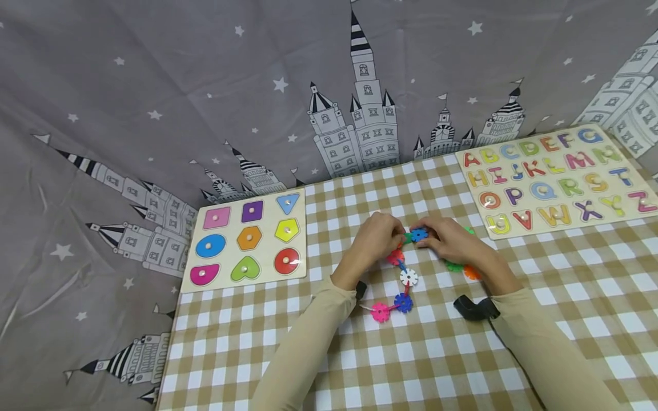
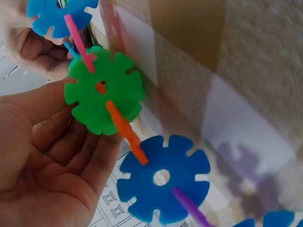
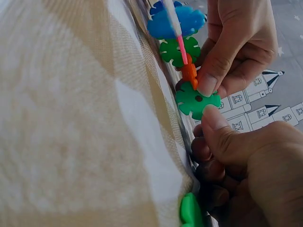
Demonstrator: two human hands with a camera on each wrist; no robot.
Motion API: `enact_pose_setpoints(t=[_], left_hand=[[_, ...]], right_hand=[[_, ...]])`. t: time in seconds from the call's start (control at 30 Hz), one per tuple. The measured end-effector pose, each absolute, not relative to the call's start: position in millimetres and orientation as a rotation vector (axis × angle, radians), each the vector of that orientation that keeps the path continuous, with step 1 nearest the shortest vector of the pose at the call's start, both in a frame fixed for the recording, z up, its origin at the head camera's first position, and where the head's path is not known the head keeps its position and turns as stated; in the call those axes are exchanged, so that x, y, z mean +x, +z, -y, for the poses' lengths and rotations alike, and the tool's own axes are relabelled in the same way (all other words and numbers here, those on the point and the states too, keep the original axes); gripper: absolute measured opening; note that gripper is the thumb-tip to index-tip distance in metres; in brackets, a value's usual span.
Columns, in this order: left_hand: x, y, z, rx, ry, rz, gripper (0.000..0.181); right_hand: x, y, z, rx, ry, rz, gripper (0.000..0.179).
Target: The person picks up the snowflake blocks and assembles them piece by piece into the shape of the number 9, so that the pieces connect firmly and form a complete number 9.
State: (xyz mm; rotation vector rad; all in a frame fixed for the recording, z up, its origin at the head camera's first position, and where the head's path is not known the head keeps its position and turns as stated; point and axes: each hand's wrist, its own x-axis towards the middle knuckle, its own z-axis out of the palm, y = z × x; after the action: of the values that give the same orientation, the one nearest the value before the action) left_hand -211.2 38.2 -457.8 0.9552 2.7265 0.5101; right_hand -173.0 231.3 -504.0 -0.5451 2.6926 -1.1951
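My left hand (image 1: 377, 237) and right hand (image 1: 449, 242) meet over the far part of the table, at a chain of notched plastic snowflake discs. In the head view a blue disc (image 1: 418, 234) is at my right fingertips. From my left hand the chain runs down through a red disc (image 1: 396, 257), a white disc (image 1: 408, 278), a purple-blue disc (image 1: 403, 302) and a pink disc (image 1: 380, 312). My left hand pinches a green disc (image 2: 104, 90) in its wrist view. Both thumbs press a green disc (image 3: 195, 103) in the right wrist view; fingers behind it are partly hidden.
A shape puzzle board (image 1: 267, 225) lies at left, an alphabet board (image 1: 560, 177) at right. An orange disc (image 1: 471, 272) and green discs sit beside my right hand. Black wrist gear (image 1: 475, 308) hangs by the right sleeve. A grey castle-print curtain (image 1: 231, 85) stands behind the checked cloth (image 1: 380, 365).
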Motion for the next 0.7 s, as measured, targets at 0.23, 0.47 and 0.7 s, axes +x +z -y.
enact_pose_setpoints(t=[0.23, 0.47, 0.7], left_hand=[[-212.2, -459.5, -40.0, 0.994, 0.507, -2.738, 0.008], [-212.2, -458.3, -45.5, 1.028, 0.456, -2.775, 0.008], [-210.8, -459.5, -46.2, 0.999, 0.433, -2.775, 0.007]], right_hand=[[-173.0, -503.3, -231.6, -0.537, -1.214, -2.692, 0.029], [-172.1, -502.5, -232.7, -0.544, -1.237, -2.726, 0.028], [-171.8, -499.0, -236.2, -0.543, -1.204, -2.676, 0.03]])
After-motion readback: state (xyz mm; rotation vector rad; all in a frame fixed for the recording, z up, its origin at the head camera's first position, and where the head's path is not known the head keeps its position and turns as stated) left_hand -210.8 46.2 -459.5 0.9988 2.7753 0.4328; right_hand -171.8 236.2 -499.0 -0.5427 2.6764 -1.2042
